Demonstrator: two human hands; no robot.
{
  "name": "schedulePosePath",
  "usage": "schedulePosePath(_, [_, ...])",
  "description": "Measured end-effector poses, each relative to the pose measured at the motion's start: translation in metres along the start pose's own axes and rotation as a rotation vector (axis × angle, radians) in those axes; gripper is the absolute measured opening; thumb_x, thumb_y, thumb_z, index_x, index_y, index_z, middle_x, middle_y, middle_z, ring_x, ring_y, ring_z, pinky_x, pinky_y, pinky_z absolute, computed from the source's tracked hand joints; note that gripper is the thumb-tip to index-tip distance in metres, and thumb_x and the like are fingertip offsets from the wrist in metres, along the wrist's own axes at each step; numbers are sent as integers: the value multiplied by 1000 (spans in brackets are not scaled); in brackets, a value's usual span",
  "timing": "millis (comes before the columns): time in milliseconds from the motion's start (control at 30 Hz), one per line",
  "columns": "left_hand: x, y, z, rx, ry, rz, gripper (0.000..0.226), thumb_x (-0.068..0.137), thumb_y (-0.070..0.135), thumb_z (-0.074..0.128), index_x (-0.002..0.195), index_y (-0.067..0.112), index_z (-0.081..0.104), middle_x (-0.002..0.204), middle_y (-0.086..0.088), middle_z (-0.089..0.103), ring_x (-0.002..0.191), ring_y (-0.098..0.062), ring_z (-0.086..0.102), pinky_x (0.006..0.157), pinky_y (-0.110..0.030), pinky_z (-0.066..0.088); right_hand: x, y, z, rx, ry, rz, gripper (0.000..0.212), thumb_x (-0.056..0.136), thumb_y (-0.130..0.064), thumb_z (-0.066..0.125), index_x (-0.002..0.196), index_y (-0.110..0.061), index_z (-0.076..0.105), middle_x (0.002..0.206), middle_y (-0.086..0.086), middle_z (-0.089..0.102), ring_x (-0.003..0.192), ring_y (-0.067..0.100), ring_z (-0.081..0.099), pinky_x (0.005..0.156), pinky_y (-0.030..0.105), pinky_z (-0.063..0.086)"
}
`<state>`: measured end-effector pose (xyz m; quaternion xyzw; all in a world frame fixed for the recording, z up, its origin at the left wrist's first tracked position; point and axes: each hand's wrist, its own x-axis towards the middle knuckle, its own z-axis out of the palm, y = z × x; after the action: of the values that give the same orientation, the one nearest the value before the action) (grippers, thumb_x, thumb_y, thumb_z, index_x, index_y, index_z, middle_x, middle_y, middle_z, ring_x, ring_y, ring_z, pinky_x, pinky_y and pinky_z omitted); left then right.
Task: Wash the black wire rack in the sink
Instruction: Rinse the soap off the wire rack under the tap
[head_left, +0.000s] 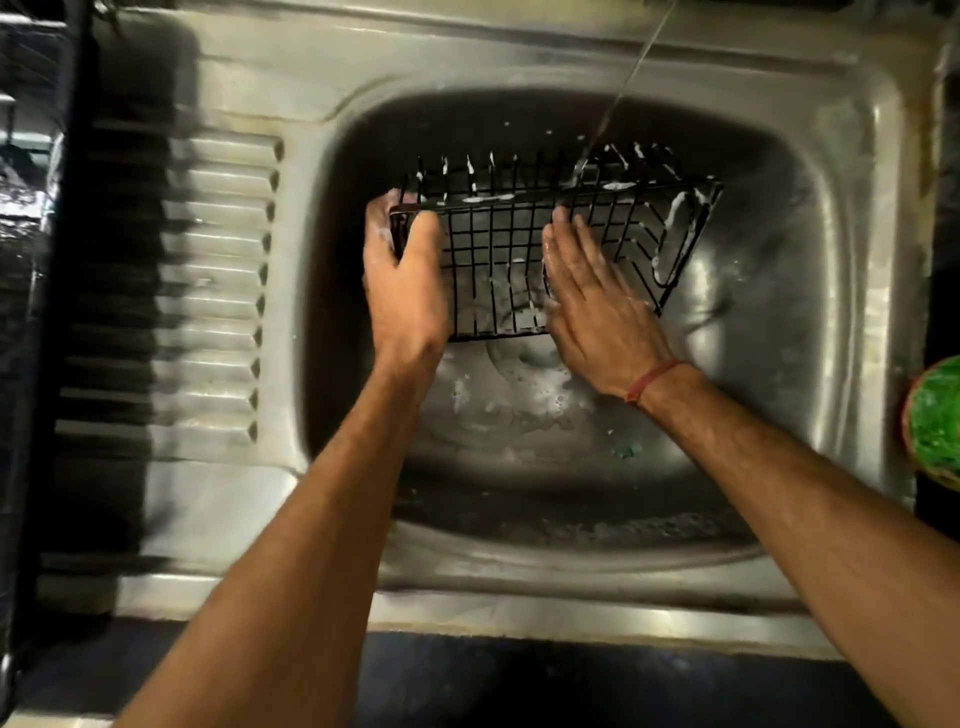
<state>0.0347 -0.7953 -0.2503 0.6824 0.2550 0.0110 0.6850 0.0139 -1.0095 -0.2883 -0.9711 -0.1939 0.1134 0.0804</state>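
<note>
Gripping the soapy black wire rack (524, 244) at its left corner, the left hand (402, 275) steadies it; the right hand (597, 301) lies flat against the grid. The rack looks stiff, light and slippery.

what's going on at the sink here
A person is washing a black wire rack in a steel sink. The left hand grips the rack's left end, holding it tilted above the basin, while the right hand lies flat with straight fingers against the wire grid. Soap suds cling to the wires, and a thin stream of water falls onto the rack's far right part. Foam sits in the sink bottom, so rinsing isn't finished.
</note>
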Motion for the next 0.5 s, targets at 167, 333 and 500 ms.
schedulePosePath(167, [-6, 24, -23, -110, -227, -216, 48, 86, 68, 67, 106, 26, 74, 111, 2, 69, 108, -23, 64, 103, -54, 46, 9, 12, 2, 54, -38, -104, 68, 114, -34, 31, 167, -13, -7, 174, 4, -16, 161, 19, -15, 129, 52, 20])
schedulePosePath(333, [2, 32, -15, -49, -33, -406, 136, 44, 82, 96, 156, 17, 55, 148, -1, 68, 133, -20, 68, 116, -49, 52, 14, 5, -2, 161, 26, -128, 65, 110, -30, 45, 167, -18, 16, 176, -2, 1, 162, 17, 1, 124, 36, 27])
schedulePosePath(500, [3, 25, -13, -201, 62, -427, 146, 36, 66, 105, 158, 11, 47, 151, -6, 67, 135, -22, 67, 114, -55, 52, 40, -33, -21, 924, 529, 537, 15, 98, -8, 60, 111, -13, 63, 108, -5, 65, 90, -5, 65, 77, 18, 56])
